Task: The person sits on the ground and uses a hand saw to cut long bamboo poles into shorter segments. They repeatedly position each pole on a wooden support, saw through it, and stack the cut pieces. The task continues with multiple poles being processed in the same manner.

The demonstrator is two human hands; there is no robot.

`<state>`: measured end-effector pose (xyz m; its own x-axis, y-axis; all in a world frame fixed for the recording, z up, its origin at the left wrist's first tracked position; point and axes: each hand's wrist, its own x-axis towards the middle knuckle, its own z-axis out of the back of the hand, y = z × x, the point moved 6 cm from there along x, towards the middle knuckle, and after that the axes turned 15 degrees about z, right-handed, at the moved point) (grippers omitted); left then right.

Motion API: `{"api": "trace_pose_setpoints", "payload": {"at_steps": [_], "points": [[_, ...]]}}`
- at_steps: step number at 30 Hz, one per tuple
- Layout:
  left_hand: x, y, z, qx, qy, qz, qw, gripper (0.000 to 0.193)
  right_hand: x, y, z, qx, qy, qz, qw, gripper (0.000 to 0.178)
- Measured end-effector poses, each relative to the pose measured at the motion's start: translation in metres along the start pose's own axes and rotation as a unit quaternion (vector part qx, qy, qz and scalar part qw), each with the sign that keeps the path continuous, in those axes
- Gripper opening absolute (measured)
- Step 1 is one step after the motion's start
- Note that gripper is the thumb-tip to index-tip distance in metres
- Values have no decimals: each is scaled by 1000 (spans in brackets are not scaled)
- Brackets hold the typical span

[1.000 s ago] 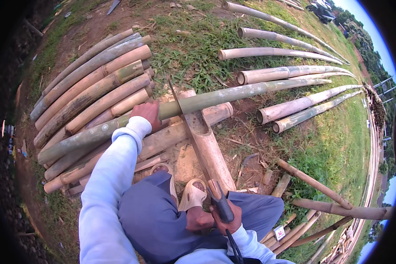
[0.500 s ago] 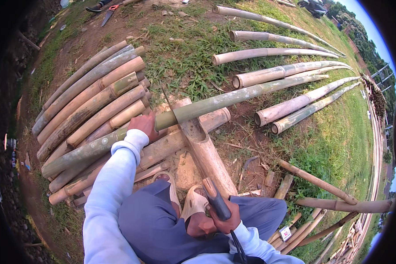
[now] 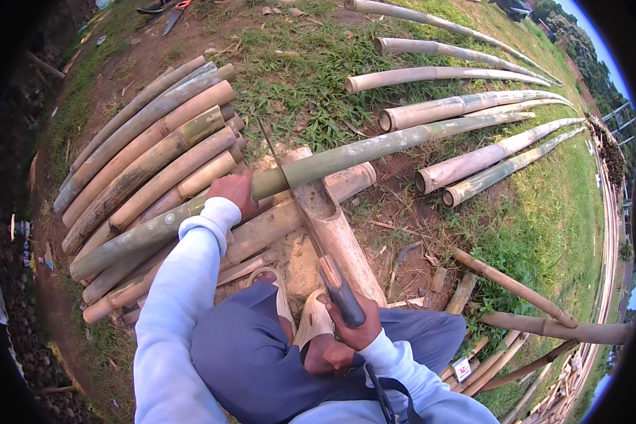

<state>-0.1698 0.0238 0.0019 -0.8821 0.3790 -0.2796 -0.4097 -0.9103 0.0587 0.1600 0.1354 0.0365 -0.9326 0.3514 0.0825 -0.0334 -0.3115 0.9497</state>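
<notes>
A long green bamboo pole (image 3: 360,157) lies slantwise in front of me, resting across other bamboo. My left hand (image 3: 234,192) is closed round it, just left of the saw blade. In my right hand (image 3: 364,326) is the dark handle of a handsaw (image 3: 341,291). Its long blade crosses the pole at a steep angle, with the tip beyond the pole; how deep the cut goes I cannot tell. Under the pole a hollowed bamboo piece (image 3: 350,251) runs toward my knees, crossing a thick bamboo log (image 3: 268,230).
Cut bamboo lengths (image 3: 169,127) are piled at the left. Several long poles (image 3: 473,106) fan out over the grass at the right. Bamboo sticks (image 3: 516,286) cross near my right knee. An orange-handled saw (image 3: 171,20) lies far off. Sawdust (image 3: 300,261) covers the ground by my feet.
The saw and my right hand have moved forward, away from my body, along the blade's line. My left hand keeps its grip on the pole. The whole view has shifted slightly.
</notes>
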Motion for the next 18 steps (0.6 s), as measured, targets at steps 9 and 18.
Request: {"api": "trace_pose_setpoints", "payload": {"at_steps": [9,18], "points": [[2,-18,1,1,-6,-6,1000,46,68,-27,-12,-1,-28,29,999,15],[-2,1,1,2,15,12,1000,45,-64,13,27,-6,27,-21,999,25]]}}
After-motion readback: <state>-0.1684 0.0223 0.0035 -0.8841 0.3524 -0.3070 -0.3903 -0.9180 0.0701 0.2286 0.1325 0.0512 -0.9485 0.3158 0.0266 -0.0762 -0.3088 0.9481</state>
